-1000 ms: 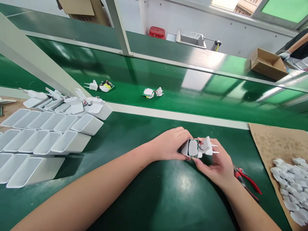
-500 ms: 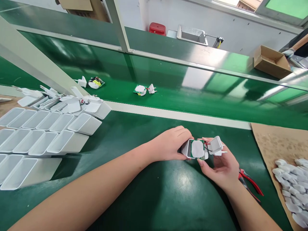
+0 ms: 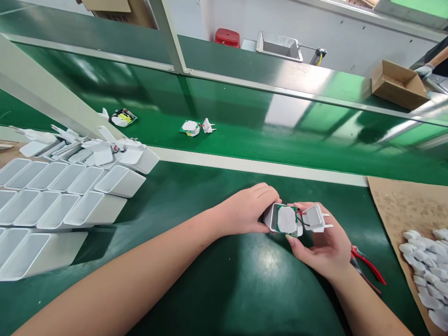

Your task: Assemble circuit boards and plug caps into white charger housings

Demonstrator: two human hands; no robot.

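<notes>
A: What is the left grip (image 3: pixel 247 210) doing?

B: It is grasping a white, rectangular plastic housing (image 3: pixel 272 218), with its open end facing the right grip (image 3: pixel 327 240).

A: And the right one?

B: It is pinching a green circuit board (image 3: pixel 287 220) with a round white pad, thumb at the near edge and fingers at the far one. The board is sitting at the housing's mouth, between both grips; how far inside it is reaching, I cannot tell.

A: What is hanging off it?

B: Thin red and black wires (image 3: pixel 301 217) are linking it to a white, two-pin plastic plug cap (image 3: pixel 314 219), which is lying over the right palm.

A: Farther out?

B: Red-handled pliers (image 3: pixel 373 266) are lying on the dark green surface (image 3: pixel 210 280), just right of the right grip. Beyond them, small white pieces (image 3: pixel 429 270) are resting on a brown cardboard sheet (image 3: pixel 395 198).

A: And left of the left grip?

B: Rows of white, open-ended plastic housings (image 3: pixel 108 212) are standing well apart from it. Ahead of it, another green board (image 3: pixel 191 127) wired to a white plug is lying on a bright green strip (image 3: pixel 245 144).
</notes>
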